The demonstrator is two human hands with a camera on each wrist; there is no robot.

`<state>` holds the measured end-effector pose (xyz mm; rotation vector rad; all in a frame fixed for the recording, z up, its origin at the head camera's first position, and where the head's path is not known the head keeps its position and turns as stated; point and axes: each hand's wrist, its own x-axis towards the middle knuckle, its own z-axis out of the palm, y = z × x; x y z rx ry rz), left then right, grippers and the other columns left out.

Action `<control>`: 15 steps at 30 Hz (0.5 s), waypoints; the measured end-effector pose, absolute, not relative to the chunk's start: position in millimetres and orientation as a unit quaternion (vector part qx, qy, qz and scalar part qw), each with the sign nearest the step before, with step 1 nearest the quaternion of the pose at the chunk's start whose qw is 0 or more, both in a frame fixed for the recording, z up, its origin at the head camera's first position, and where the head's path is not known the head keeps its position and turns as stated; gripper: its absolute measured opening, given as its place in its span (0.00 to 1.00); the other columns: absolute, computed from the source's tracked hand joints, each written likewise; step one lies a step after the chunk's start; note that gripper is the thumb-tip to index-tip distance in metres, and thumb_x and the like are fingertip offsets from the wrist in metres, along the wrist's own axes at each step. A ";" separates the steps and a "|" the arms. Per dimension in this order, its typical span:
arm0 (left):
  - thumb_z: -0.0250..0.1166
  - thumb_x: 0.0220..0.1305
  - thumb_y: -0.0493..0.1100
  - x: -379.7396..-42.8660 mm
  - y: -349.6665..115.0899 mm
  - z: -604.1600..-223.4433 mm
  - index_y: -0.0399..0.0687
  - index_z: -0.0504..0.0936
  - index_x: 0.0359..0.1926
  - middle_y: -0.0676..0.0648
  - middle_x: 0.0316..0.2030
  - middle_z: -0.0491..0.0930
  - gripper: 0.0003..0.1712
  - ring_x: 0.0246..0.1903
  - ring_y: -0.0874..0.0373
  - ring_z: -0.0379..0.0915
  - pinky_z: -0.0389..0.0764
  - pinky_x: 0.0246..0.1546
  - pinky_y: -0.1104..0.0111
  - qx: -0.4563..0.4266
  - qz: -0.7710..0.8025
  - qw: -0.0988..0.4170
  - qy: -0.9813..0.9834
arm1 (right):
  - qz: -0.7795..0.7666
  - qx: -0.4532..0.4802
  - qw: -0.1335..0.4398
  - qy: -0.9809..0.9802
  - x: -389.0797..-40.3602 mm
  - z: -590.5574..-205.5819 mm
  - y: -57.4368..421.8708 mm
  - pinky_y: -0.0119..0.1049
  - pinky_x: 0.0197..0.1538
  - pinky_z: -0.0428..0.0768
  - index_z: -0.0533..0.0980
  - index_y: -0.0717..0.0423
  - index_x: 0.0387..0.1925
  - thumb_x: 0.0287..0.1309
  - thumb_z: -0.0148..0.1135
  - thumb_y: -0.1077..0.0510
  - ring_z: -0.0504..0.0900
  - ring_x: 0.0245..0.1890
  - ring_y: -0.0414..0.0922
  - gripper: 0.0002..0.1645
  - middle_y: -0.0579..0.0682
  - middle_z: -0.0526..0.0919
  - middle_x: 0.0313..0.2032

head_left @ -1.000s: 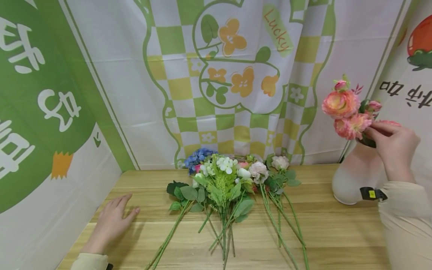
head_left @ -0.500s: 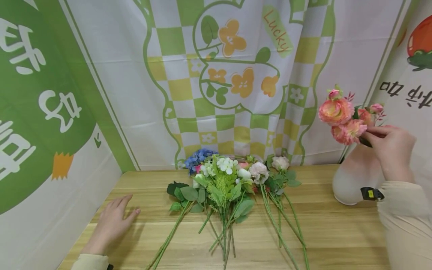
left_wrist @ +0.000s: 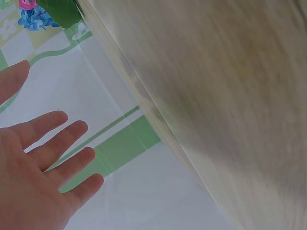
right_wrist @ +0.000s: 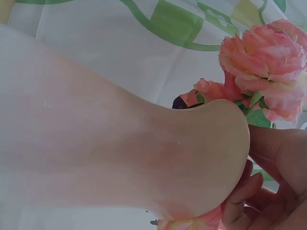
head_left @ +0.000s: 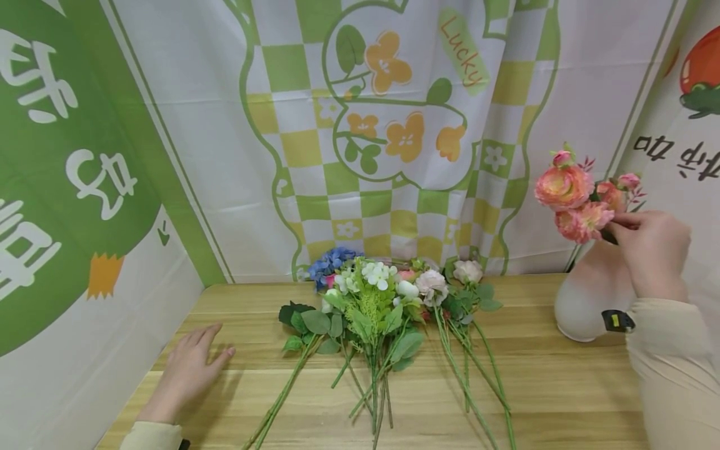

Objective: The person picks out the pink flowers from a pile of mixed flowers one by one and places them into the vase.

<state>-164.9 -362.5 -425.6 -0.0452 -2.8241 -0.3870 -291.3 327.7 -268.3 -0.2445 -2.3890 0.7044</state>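
Note:
My right hand is at the mouth of a pale pink-and-white vase at the table's right side. Its thumb and fingers pinch the pink artificial flowers just under the blooms, with the stems hidden by the vase. In the right wrist view, curled fingers lie right at the flared rim, and pink petals show on both sides of it. Far to the left, my left hand holds nothing and has its fingers spread, low over the wooden table. The left wrist view shows that palm with loosely extended fingers.
Mid-table lies a row of artificial flowers: blue hydrangea, white blossoms with greenery, and pale roses. Their long green stems point toward the front edge. A printed curtain hangs behind, with printed cloth at both sides.
The pink flowers have come down slightly and a little left at the vase mouth, along with my right hand. My left hand and the flowers on the table have stayed put.

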 end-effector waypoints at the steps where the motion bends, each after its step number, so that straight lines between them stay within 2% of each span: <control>1: 0.58 0.65 0.56 -165.0 -362.4 -425.8 0.31 0.64 0.64 0.27 0.61 0.65 0.38 0.58 0.27 0.57 0.57 0.54 0.31 -0.016 -0.133 0.144 -0.980 | 0.265 -0.095 0.312 -0.908 -291.7 -267.9 327.7 0.48 0.41 0.71 0.79 0.69 0.45 0.64 0.56 0.54 0.77 0.46 0.64 0.20 0.70 0.79 0.46; 3: 0.58 0.65 0.56 -165.3 -362.6 -425.9 0.31 0.63 0.65 0.27 0.61 0.65 0.39 0.59 0.27 0.57 0.56 0.54 0.31 -0.014 -0.134 0.140 -0.981 | 0.260 -0.102 0.297 -0.913 -292.2 -267.0 328.3 0.56 0.47 0.69 0.79 0.69 0.46 0.65 0.56 0.54 0.75 0.48 0.66 0.21 0.70 0.78 0.47; 5: 0.58 0.65 0.56 -165.6 -362.9 -426.2 0.32 0.62 0.65 0.27 0.61 0.64 0.39 0.59 0.27 0.57 0.56 0.54 0.31 -0.013 -0.134 0.136 -0.981 | 0.253 -0.110 0.279 -0.920 -292.4 -265.8 329.0 0.59 0.50 0.68 0.78 0.68 0.47 0.65 0.55 0.53 0.74 0.49 0.67 0.21 0.69 0.78 0.48; 9: 0.57 0.66 0.57 -166.2 -363.2 -426.6 0.32 0.62 0.66 0.26 0.61 0.63 0.40 0.59 0.27 0.56 0.55 0.55 0.31 -0.010 -0.137 0.132 -0.982 | 0.235 -0.120 0.253 -0.931 -291.7 -263.5 330.5 0.61 0.49 0.68 0.78 0.68 0.47 0.66 0.53 0.54 0.73 0.49 0.68 0.20 0.70 0.78 0.49; 15: 0.57 0.66 0.58 -166.0 -362.5 -426.4 0.32 0.61 0.66 0.27 0.61 0.63 0.40 0.60 0.27 0.56 0.55 0.55 0.31 -0.012 -0.137 0.131 -0.982 | 0.213 -0.114 0.247 -0.938 -290.7 -262.4 330.4 0.61 0.48 0.69 0.79 0.69 0.45 0.65 0.53 0.57 0.73 0.49 0.68 0.18 0.71 0.78 0.48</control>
